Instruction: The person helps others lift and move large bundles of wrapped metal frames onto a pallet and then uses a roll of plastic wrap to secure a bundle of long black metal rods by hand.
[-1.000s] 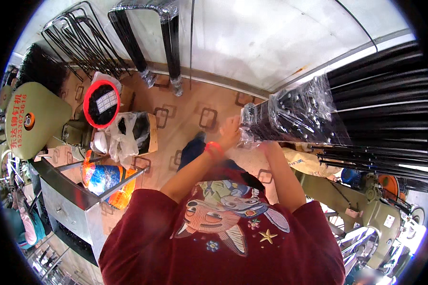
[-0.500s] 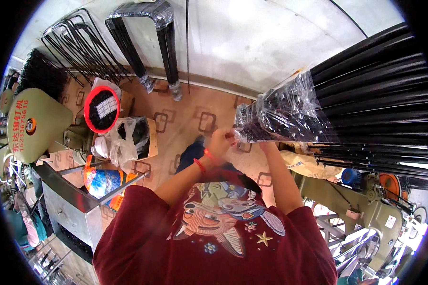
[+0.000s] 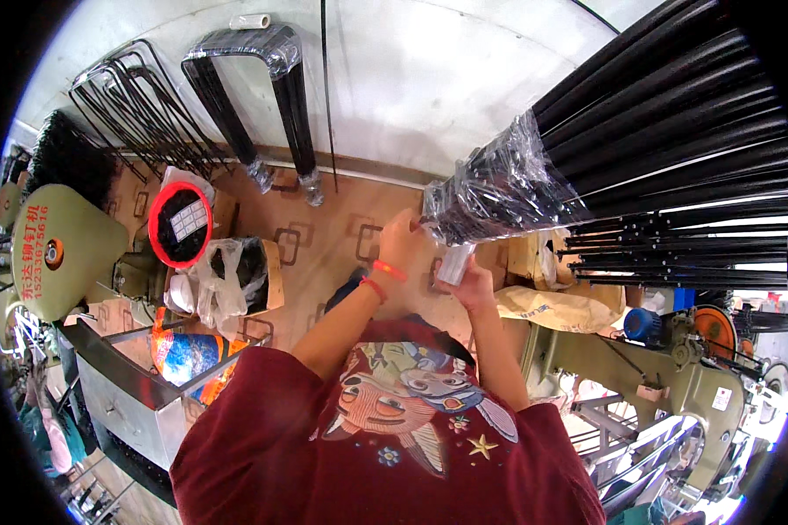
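A bundle of long black tubes [image 3: 657,114] reaches in from the right, its near end wound in clear plastic film [image 3: 499,188]. At the tip of that wrapped end, my left hand [image 3: 398,243] is closed, its fingers pressed on the bundle; the fingertips are partly hidden. Just below the wrapping, my right hand [image 3: 473,284] grips a small roll of clear film [image 3: 453,263], close under the bundle. Whether film still runs from the roll to the bundle is too fine to tell.
Wrapped black U-shaped frames [image 3: 245,52] lean on the wall beside bare ones [image 3: 144,96]. A red-rimmed bucket [image 3: 155,236], a cardboard box [image 3: 274,276] and a metal stand [image 3: 131,385] are at left. Green machines flank me, one at right [image 3: 709,411]; a yellow sack [image 3: 560,308] lies beneath the tubes.
My right hand has come out from behind the bundle to its near side, bringing the film roll into sight. My left hand stays at the bundle's end. The whole view has shifted slightly.
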### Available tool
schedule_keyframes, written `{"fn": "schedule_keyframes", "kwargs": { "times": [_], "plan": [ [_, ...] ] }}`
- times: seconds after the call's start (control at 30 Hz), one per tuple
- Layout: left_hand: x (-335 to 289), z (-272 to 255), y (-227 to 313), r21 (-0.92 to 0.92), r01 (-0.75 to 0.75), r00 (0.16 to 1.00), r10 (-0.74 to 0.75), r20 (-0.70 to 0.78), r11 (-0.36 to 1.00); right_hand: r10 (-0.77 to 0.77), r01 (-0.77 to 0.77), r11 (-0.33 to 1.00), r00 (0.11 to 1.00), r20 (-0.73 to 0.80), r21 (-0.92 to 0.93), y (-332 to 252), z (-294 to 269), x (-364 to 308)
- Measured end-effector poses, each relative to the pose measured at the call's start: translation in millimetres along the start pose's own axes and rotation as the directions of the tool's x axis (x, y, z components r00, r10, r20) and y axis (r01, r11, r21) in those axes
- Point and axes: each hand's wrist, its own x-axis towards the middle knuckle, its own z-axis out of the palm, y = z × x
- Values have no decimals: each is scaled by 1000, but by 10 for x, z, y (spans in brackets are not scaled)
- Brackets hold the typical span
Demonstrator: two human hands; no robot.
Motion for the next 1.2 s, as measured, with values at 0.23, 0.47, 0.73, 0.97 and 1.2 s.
{"fn": "schedule_keyframes", "kwargs": {
  "times": [0.23,0.47,0.73,0.97,1.2],
  "plan": [
    [-71,-20,-139,-67,184,949,-160,271,981,-197,201,974,979,46,-109,228,-352,652],
    [-156,-23,-241,-31,22,947,-11,322,999,-239,245,962,969,62,-123,183,-137,889],
    [-78,296,-177,-168,95,995,-87,59,981,-248,285,871,958,144,-401,-45,-530,1064],
    [36,414,-146,-106,44,998,-49,-45,993,-113,120,989,990,84,-84,34,-227,649],
    [-18,370,-295,-211,100,995,-98,18,972,-120,118,991,993,21,59,-129,-470,1280]
  ]
}}
